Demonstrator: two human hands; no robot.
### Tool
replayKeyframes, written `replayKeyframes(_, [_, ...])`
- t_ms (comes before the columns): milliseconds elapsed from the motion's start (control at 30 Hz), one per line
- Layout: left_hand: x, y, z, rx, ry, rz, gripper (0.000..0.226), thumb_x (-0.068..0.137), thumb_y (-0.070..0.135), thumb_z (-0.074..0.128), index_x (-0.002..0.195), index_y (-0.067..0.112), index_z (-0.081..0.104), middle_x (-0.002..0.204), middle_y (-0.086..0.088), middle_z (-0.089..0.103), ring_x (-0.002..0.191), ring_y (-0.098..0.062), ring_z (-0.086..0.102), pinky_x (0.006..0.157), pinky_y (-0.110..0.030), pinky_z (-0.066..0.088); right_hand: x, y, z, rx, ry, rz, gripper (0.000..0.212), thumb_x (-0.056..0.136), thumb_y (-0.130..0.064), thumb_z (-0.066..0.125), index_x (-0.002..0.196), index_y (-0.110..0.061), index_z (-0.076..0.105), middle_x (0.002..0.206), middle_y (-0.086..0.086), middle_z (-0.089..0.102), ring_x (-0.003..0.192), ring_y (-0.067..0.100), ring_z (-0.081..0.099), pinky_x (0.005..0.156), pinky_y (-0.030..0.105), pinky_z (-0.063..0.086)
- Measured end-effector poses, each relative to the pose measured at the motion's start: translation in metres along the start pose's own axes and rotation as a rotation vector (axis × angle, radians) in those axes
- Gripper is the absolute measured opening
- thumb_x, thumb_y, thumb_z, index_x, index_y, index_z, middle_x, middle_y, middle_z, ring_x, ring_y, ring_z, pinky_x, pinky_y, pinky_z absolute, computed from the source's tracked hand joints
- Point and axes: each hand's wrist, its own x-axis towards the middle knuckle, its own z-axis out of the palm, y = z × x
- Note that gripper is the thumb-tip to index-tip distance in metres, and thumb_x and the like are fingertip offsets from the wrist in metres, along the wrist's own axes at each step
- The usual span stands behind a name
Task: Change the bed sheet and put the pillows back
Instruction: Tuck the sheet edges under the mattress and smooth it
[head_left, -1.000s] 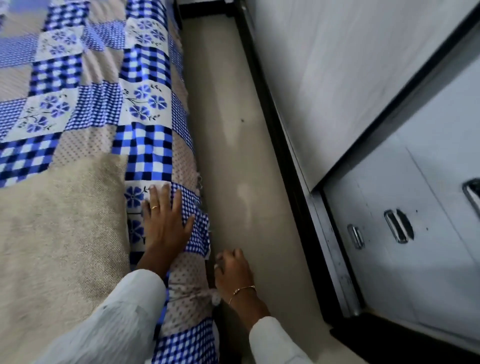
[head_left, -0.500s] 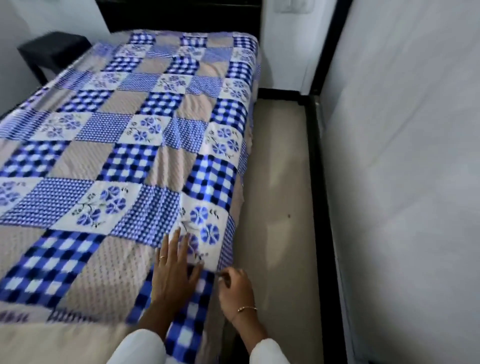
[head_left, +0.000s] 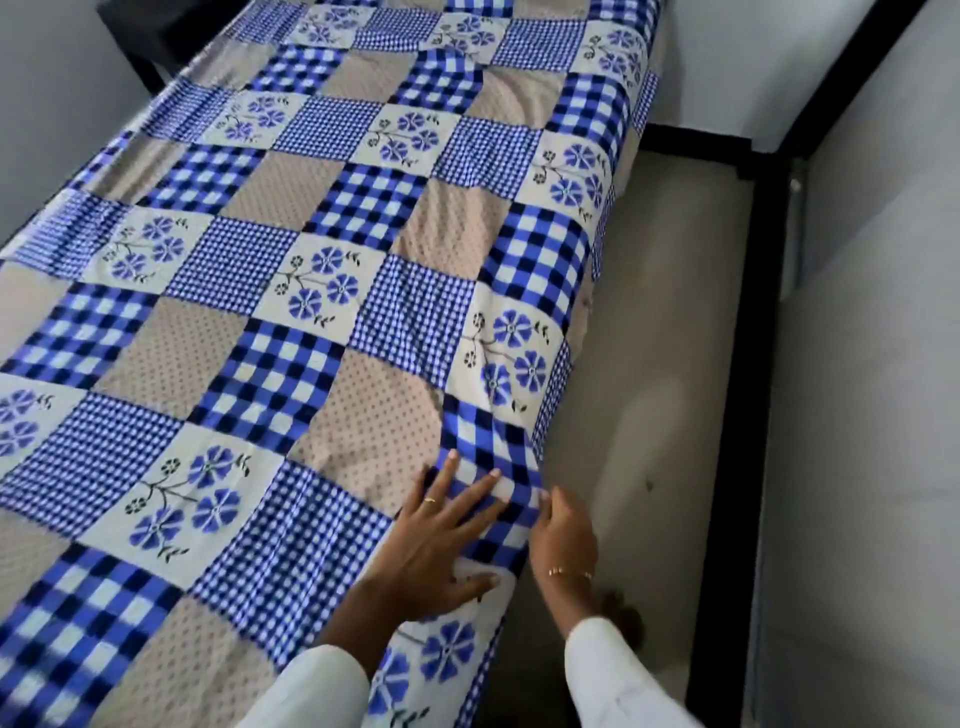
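The left hand (head_left: 436, 540) lies flat with spread fingers on the blue, white and beige patchwork bed sheet (head_left: 332, 291) – near the bed's right edge. The right hand (head_left: 563, 535) pinches the sheet's hanging edge, beside the beige floor (head_left: 670, 364).

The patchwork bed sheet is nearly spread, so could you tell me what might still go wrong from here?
1. The right hand pinches the patchwork bed sheet at the bed's edge; a hard tug could drag it crooked.
2. The left hand presses flat beside a ridge of wrinkles, which may get tucked in.
3. No pillows are in view yet.
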Motion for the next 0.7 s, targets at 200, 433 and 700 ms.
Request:
replayKeyframes(200, [0.109, -0.022, -0.015, 0.012, -0.024, -0.239, 0.077, 0.073, 0.062, 0.039, 0.139, 0.024, 0.034, 0.148, -0.003, 0.028, 0.136, -0.036, 0.022, 0.106, -0.059, 0.031, 0.080, -0.027, -0.027, 0.114, -0.114, 0.093, 0.034, 0.097, -0.024, 0.043, 0.098, 0.004, 0.062, 0.104, 0.024, 0.064, 0.096, 0.036, 0.060, 0.072, 0.034, 0.039])
replayKeyframes(433, [0.214, -0.042, -0.041, -0.181, 0.045, -0.327, 0.082, 0.075, 0.052, 0.042, 0.145, 0.017, 0.017, 0.155, -0.004, 0.015, 0.140, -0.031, 0.021, 0.105, -0.054, 0.030, 0.199, -0.096, -0.051, 0.095, -0.183, -0.112, 0.047, 0.094, -0.045, 0.043, 0.119, -0.006, 0.050, 0.118, 0.014, 0.059, 0.106, 0.029, 0.056, 0.084, 0.033, 0.042])
replayKeyframes(700, [0.314, -0.090, -0.057, -0.184, 0.006, -0.362, 0.078, 0.080, 0.058, 0.038, 0.145, 0.017, 0.022, 0.152, -0.011, 0.025, 0.141, -0.032, 0.016, 0.104, -0.058, 0.031, 0.269, -0.069, -0.089, 0.023, -0.190, -0.055, 0.037, 0.096, -0.027, 0.038, 0.088, -0.001, 0.063, 0.099, 0.021, 0.065, 0.094, 0.034, 0.061, 0.068, 0.030, 0.036])
